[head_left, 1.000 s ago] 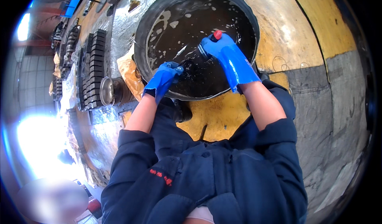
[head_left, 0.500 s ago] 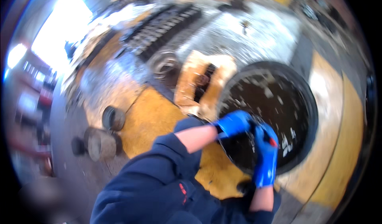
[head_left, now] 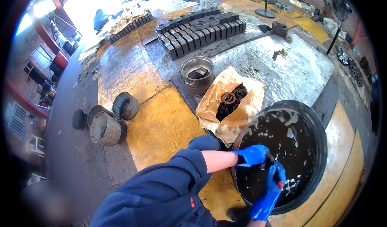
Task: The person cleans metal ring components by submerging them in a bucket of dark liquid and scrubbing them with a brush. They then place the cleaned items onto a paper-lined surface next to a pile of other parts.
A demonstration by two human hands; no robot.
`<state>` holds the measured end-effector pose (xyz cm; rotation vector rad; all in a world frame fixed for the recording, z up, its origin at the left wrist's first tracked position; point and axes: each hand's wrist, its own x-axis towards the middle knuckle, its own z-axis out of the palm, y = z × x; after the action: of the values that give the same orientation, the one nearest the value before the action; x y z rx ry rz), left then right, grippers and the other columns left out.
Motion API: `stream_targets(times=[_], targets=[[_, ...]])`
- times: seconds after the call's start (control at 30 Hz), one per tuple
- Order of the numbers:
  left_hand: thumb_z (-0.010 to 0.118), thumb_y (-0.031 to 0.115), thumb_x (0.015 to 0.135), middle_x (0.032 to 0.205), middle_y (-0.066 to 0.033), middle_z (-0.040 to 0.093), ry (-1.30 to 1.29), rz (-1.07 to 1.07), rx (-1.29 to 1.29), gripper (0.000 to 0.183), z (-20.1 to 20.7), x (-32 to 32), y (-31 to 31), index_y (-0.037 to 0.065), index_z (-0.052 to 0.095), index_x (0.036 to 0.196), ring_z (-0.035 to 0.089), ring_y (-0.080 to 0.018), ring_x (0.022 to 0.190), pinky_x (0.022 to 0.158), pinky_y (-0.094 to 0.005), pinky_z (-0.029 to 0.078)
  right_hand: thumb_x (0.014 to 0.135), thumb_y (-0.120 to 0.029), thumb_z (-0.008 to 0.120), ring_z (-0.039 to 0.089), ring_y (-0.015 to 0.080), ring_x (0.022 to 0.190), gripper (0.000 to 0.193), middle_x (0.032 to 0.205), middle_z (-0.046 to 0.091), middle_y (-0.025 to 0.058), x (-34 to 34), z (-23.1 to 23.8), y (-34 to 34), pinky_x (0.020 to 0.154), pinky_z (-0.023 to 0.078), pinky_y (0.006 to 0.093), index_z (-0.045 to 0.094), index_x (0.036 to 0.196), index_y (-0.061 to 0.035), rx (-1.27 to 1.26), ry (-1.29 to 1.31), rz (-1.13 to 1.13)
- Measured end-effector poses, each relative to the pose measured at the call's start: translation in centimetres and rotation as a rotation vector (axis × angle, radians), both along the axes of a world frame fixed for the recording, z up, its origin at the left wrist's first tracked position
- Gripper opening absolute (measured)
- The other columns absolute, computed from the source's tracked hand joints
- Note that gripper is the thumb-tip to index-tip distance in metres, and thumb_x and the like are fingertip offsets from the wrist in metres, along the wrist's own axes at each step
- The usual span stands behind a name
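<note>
My left hand (head_left: 254, 155), in a blue rubber glove, is closed over the dark liquid with a small dark part (head_left: 269, 159) at its fingertips. Just below it is my right hand (head_left: 275, 182), gloved the same way and closed around a thing with a red end (head_left: 280, 184); its other end is hidden between the hands. Both hands are over a big round black tub (head_left: 320, 162), whose dark liquid has pale foam patches. Touching its left side, an opened brown paper sack (head_left: 213, 102) holds dark, oily parts, with a rust-brown ring (head_left: 228, 98) on top.
Beyond the sack stands a metal pot (head_left: 197, 71) with some pieces inside. Several round containers, including a grey bucket (head_left: 104, 129), are on the floor at left. Farther back, dark metal blocks (head_left: 201, 35) sit in rows. A stand fan (head_left: 340, 9) is at far right.
My view has shifted, so the tub, sack and hands appear lower and the far floor shows more. The picture is sharper. Both hands stay closed together over the tub.
</note>
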<state>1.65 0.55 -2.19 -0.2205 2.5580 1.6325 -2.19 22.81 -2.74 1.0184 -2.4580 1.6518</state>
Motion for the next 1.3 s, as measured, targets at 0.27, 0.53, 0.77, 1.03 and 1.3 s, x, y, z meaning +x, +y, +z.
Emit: stream_targets(times=[0.27,0.53,0.77,1.03,1.3], targets=[[0.078,0.016,0.093,0.102,-0.0167,0.081,-0.004,-0.108,0.115,0.024,-0.5,0.4,-3.0,-0.001,0.081,0.11,0.077,-0.0299,0.093,0.087,-0.0428,0.06,0.106,-0.019,0.077,0.074,0.0123,0.095,0.019,0.099,0.081,0.0045,0.6,2.2,-1.0,0.089,0.058,0.0312,0.082,0.113,-0.002,-0.083,-0.598,-0.239],[0.078,0.033,0.106,0.119,-0.003,0.083,-0.357,0.005,0.343,0.033,3.1,-0.7,-1.5,0.011,0.078,0.13,0.075,-0.0154,0.112,0.096,-0.0336,0.054,0.103,-0.038,0.074,0.08,0.0317,0.093,0.028,0.1,0.082,0.0131,-0.7,1.7,2.9,0.085,0.062,0.041,0.083,0.109,-0.0123,0.839,-0.416,-0.535],[0.072,0.024,0.108,0.123,-0.0044,0.082,-0.355,-0.114,0.469,0.034,1.9,0.2,-1.6,0.008,0.075,0.138,0.076,-0.0171,0.115,0.096,-0.0321,0.055,0.099,-0.037,0.077,0.078,0.0366,0.094,0.021,0.102,0.08,0.0109,0.9,3.0,1.1,0.083,0.063,0.0473,0.082,0.11,-0.0197,0.02,0.05,-0.109],[0.072,0.028,0.109,0.12,-0.0036,0.082,-0.339,-0.084,0.272,0.037,2.6,-0.2,-0.7,0.004,0.075,0.138,0.075,-0.0148,0.112,0.093,-0.0315,0.056,0.097,-0.041,0.077,0.079,0.0352,0.094,0.019,0.097,0.08,0.0088,0.1,1.4,1.9,0.078,0.063,0.0472,0.08,0.103,-0.0228,0.498,-0.041,-0.421],[0.072,0.036,0.109,0.121,-0.0043,0.082,-0.302,-0.178,0.27,0.042,2.8,-0.2,-1.3,0.005,0.075,0.138,0.075,-0.0143,0.114,0.094,-0.0321,0.056,0.097,-0.045,0.076,0.078,0.0352,0.094,0.025,0.095,0.08,0.0075,0.7,1.9,0.2,0.079,0.062,0.0484,0.082,0.106,-0.0225,0.204,0.07,-0.317]])
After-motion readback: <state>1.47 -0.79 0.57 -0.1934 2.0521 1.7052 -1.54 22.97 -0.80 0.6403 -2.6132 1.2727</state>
